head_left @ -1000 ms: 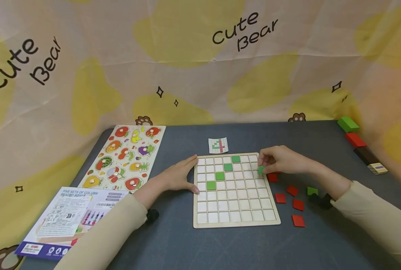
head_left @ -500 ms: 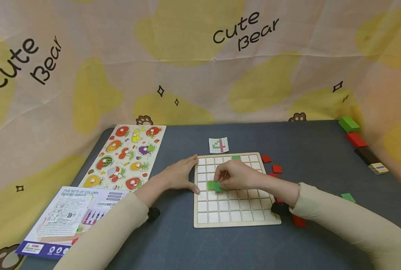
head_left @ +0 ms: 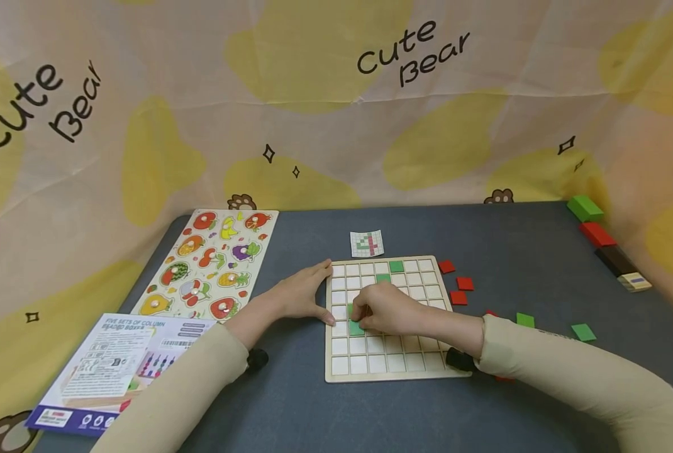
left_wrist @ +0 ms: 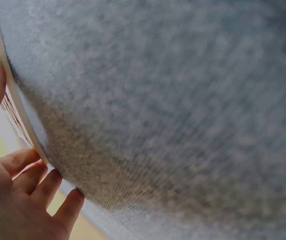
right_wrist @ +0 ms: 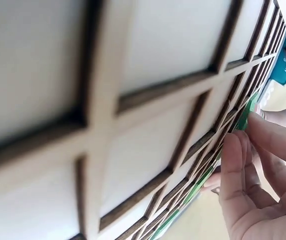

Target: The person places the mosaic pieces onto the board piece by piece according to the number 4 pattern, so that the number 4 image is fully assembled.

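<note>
A wooden grid board [head_left: 393,379] with white square cells lies on the dark table. My right hand [head_left: 395,309] is over its left part and pinches a green square tile [head_left: 356,329], low at a cell in the second column; whether it lies flat is hidden. In the right wrist view, thumb and fingers hold that green tile [right_wrist: 246,116] at the grid. Other green tiles [head_left: 396,267] sit in a diagonal, partly covered by this hand. My left hand [head_left: 298,294] rests spread along the board's left edge, thumb and fingertips touching the rim [left_wrist: 20,107] in the left wrist view.
Red tiles [head_left: 464,284] and two green tiles [head_left: 584,332] lie right of the board, some behind the sleeve. A small pattern card [head_left: 366,244] is behind it. Left are a fruit puzzle board [head_left: 209,264] and a box [head_left: 127,371]; coloured blocks [head_left: 597,234] line the right edge.
My right hand has carried the green tile from the board's right edge leftward across it, then slightly nearer and left. My left hand has stayed at the left edge.
</note>
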`<state>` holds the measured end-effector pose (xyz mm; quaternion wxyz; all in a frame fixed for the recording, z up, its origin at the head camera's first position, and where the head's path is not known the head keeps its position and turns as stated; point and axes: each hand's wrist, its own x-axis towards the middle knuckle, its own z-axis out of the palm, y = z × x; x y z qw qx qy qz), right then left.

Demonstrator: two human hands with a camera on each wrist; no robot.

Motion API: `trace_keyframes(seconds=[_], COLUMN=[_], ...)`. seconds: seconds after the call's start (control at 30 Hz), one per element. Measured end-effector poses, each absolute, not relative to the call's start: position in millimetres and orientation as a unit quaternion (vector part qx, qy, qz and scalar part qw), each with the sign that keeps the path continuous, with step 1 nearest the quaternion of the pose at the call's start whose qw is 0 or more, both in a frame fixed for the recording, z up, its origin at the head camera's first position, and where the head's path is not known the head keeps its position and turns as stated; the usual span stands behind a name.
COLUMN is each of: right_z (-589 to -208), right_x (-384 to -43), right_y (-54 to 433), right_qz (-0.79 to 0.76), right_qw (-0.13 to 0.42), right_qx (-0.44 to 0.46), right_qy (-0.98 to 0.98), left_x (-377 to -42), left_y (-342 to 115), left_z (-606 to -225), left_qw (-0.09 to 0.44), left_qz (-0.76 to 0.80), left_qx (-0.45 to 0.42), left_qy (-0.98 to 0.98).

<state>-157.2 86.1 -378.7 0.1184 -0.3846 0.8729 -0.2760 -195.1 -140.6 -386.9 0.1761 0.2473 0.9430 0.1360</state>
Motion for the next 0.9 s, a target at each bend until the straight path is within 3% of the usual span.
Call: trace_keyframes(seconds=[0.4, 0.67, 0.9], right_z=[-370, -362, -356], right_x=[-164, -180, -179], right_y=[106, 184, 259], right_qz=[-0.266, -0.283, -0.296], right_qw=[0.114, 0.108, 0.146], right_qx=[-0.383, -0.343, -0.288], right_qy=[0.877, 0.889, 0.899], left_x=[-196, -197, -197], left_y=[-145, -145, -145], left_z=[-383, -384, -383], left_qw=[0.202, 0.204, 0.207], left_qz=[0.144, 0.134, 0.14], left_qx=[0.268, 0.264, 0.263], left_qy=[0.931, 0.933, 0.932])
